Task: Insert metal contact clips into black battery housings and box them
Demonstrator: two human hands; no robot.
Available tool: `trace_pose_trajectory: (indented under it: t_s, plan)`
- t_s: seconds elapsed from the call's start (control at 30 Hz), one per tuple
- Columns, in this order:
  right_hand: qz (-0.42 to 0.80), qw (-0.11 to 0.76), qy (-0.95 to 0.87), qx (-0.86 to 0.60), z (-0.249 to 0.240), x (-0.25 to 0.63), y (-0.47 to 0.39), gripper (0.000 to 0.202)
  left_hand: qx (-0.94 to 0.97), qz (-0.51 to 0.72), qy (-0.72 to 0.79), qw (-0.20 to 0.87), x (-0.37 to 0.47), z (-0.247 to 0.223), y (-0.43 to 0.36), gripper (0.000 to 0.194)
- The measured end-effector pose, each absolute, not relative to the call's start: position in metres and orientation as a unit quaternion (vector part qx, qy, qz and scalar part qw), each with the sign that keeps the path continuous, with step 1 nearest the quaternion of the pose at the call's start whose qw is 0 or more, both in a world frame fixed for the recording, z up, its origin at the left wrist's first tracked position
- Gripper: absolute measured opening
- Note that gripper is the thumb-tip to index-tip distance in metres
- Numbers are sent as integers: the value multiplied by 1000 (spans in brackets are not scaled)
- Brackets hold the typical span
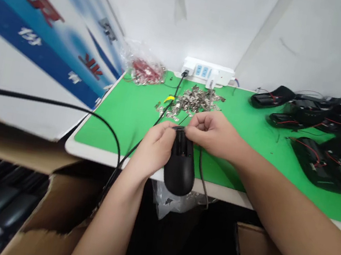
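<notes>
A black plastic housing with a rounded lower end and an open compartment at its top is held over the front edge of the green-topped table. My left hand is closed on the housing's upper left side. At its upper right corner, my right hand has thumb and index finger pinched together; anything tiny between them is hidden. Just beyond the hands lies a pile of small silvery metal pieces, with a yellow piece at its left.
A white power strip with plugged-in cables stands by the wall. Several black housings with red wires lie at right. A clear bag of red parts sits back left. Cardboard boxes flank below; black cables cross at left.
</notes>
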State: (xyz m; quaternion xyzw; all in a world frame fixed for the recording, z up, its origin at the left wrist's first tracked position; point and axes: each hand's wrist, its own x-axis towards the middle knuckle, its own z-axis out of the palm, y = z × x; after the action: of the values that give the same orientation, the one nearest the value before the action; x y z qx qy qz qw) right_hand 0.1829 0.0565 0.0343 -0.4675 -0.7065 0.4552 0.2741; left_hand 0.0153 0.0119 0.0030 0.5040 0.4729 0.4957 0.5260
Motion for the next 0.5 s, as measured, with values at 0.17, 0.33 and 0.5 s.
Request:
trace_pose_trajectory:
  t_s: [0.17,0.33,0.5]
  plan:
    - [385,239,-719,-527,46,184,43,15,550,503,501,439,25,4,8,32]
    - [399,256,-651,-593,50,176,36,34,483,485,582,439,23,9,-11,36]
    - [476,277,-631,-546,42,176,30,34,531,439,588,424,23,24,-42,63]
